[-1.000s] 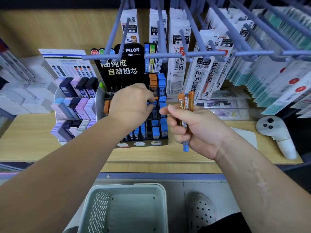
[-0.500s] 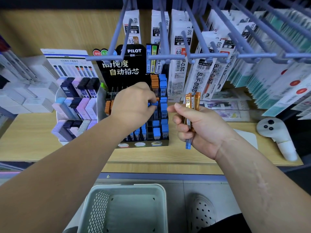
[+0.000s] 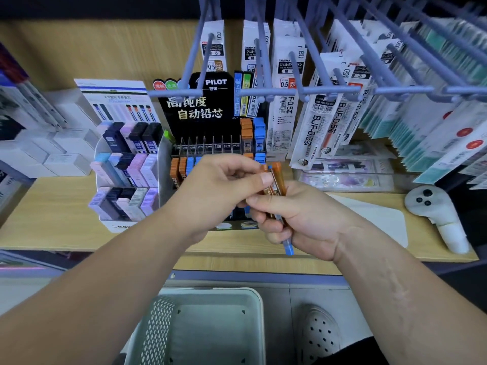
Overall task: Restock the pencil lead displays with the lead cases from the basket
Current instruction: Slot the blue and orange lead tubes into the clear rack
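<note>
My right hand (image 3: 297,219) grips a small bundle of lead cases (image 3: 276,184), orange ones plus a blue one whose end (image 3: 288,246) sticks out below the fist. My left hand (image 3: 218,188) has come over to the bundle and pinches the top of one case between thumb and forefinger. Behind both hands stands the black Pilot lead display (image 3: 200,111) with orange and blue cases in its slots. To its left is a second display (image 3: 126,175) of pastel and dark cases. The white basket (image 3: 253,301) sits on the floor below; its visible inside looks empty.
Blue peg hooks (image 3: 290,90) with hanging refill packs jut out overhead. A white controller (image 3: 437,214) and a white card lie on the wooden shelf at right. White boxes stack at left. A shoe (image 3: 319,335) is beside the basket.
My left hand has left the display's blue slots and moved right to the bundle. My right hand has shifted slightly left and down to meet it.
</note>
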